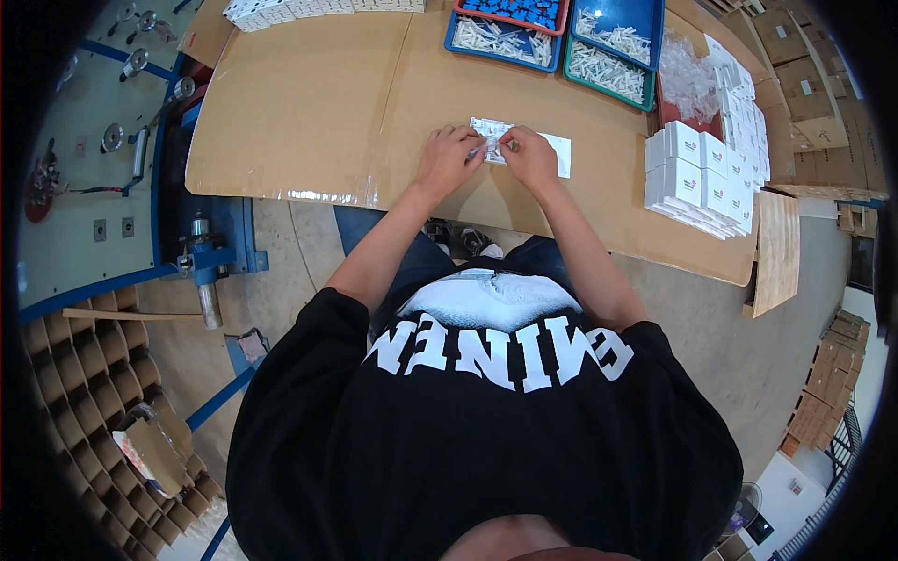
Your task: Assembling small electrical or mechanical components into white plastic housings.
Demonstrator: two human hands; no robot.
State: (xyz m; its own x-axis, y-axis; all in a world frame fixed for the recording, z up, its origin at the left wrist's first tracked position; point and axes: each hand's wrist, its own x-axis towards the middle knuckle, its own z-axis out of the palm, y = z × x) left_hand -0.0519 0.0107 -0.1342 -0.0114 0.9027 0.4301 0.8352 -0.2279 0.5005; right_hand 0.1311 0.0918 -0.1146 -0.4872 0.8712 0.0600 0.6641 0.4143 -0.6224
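Note:
On the cardboard-covered table in front of me lies a small white tray-like piece (pixel 488 126), partly covered by my fingers. Small clear or white parts seem to sit in it, too fine to name. My left hand (pixel 450 161) is at its left side, fingers bent and drawn together over it. From the right, my right hand (pixel 529 157) reaches in with thumb and fingertips pinched at the same piece. Whatever is between the fingertips is too small to make out. A flat white card or flap (pixel 561 155) shows from under my right hand.
Beyond my hands stand blue trays (pixel 500 56) and a green tray (pixel 608 87) with small white parts, and a red tray of blue pieces (pixel 514 11). White boxes (pixel 686 178) are stacked at the right beside clear plastic bags (pixel 687 79). More white boxes (pixel 323 9) line the far edge.

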